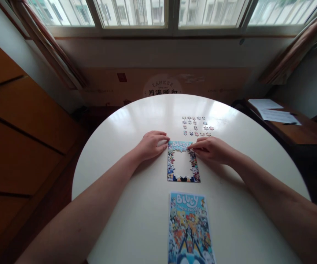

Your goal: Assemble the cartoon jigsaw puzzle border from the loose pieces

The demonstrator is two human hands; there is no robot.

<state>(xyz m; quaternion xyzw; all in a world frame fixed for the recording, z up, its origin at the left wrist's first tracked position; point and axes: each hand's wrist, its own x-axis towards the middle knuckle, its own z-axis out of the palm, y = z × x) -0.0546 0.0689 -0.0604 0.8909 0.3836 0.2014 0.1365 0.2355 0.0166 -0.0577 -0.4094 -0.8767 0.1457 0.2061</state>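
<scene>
A partly assembled jigsaw puzzle (170, 171) lies flat on the white table, its blue "BLUEY" top edge and colourful borders joined around a bare middle. My left hand (153, 143) rests at its upper left corner, thumb and fingers apart, fingertips touching the edge. At the upper right, my right hand (210, 149) has its fingertips pinched together over the inner border; the puzzle piece under them is mostly hidden. Loose puzzle pieces (195, 128) sit in rough rows just beyond my right hand. Nearer to me is a printed picture sheet (188, 227) with the same "BLUEY" design.
The round white table (125, 220) has a curved far edge facing a wall below the windows (132, 14). On the right, papers (273, 112) and a pen lie on a brown desk (306, 128). A wooden cabinet (23, 146) stands at left.
</scene>
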